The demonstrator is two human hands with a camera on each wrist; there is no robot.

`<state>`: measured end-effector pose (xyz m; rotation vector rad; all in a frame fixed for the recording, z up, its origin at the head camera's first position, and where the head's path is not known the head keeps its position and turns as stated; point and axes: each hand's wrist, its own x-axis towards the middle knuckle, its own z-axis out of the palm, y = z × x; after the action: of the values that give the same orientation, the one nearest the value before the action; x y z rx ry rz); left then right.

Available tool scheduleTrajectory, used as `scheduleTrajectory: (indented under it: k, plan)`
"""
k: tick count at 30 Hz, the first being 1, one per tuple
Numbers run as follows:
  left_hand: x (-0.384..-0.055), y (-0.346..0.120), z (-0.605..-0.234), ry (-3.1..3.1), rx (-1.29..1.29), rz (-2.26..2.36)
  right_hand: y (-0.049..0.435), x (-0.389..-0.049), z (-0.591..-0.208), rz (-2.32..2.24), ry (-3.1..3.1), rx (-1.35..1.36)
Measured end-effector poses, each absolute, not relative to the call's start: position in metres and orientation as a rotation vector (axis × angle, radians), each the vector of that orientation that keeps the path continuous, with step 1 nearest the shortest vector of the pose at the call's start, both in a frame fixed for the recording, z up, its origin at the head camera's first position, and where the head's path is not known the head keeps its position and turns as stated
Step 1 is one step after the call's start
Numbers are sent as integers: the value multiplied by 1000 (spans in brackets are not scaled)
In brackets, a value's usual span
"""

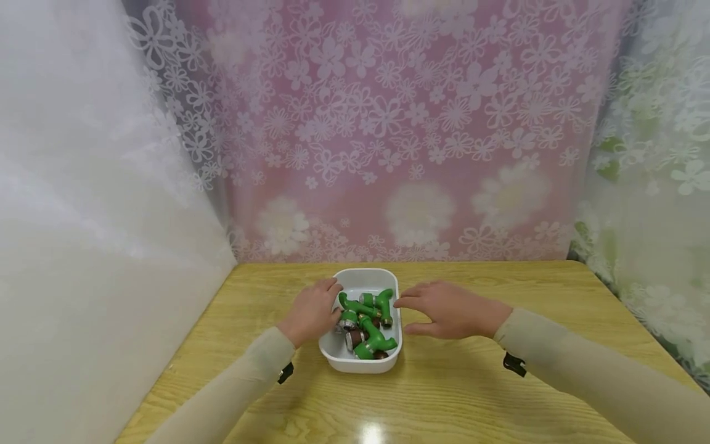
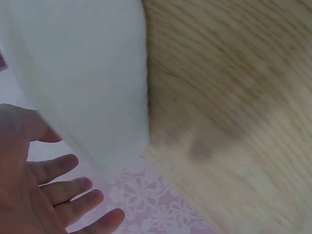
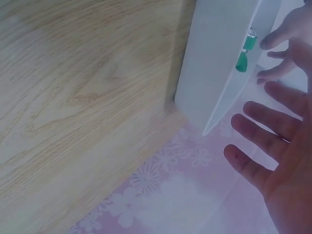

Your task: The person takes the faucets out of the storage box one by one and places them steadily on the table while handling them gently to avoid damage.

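A white tub (image 1: 363, 366) stands on the wooden table, holding several green tap-shaped pieces (image 1: 373, 337) with brass-coloured and silvery ends. Among them lie brown pieces (image 1: 355, 338), partly hidden. My left hand (image 1: 314, 311) is at the tub's left side, its fingertips over the rim; in the left wrist view its thumb overlaps the rim and the other fingers (image 2: 78, 187) are spread. To the right of the tub, my right hand (image 1: 452, 310) has fingers extended toward the rim. Its fingers (image 3: 258, 136) are spread in the right wrist view, with nothing between them.
The wooden table (image 1: 471, 394) runs back to a pink curtain (image 1: 410, 123) with white flowers. A pale sheet (image 1: 100, 216) hangs along the left edge, and a flowered sheet (image 1: 654, 185) along the right. Dark straps show under both sleeves.
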<state>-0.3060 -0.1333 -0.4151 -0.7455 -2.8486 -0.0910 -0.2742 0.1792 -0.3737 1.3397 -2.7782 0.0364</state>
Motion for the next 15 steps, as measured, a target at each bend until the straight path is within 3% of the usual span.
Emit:
scheduleTrajectory:
  k: [15]
  plan:
    - [-309,-136,-435,-2936,-603,-52,140,-280,-379,-38,-2733,1519]
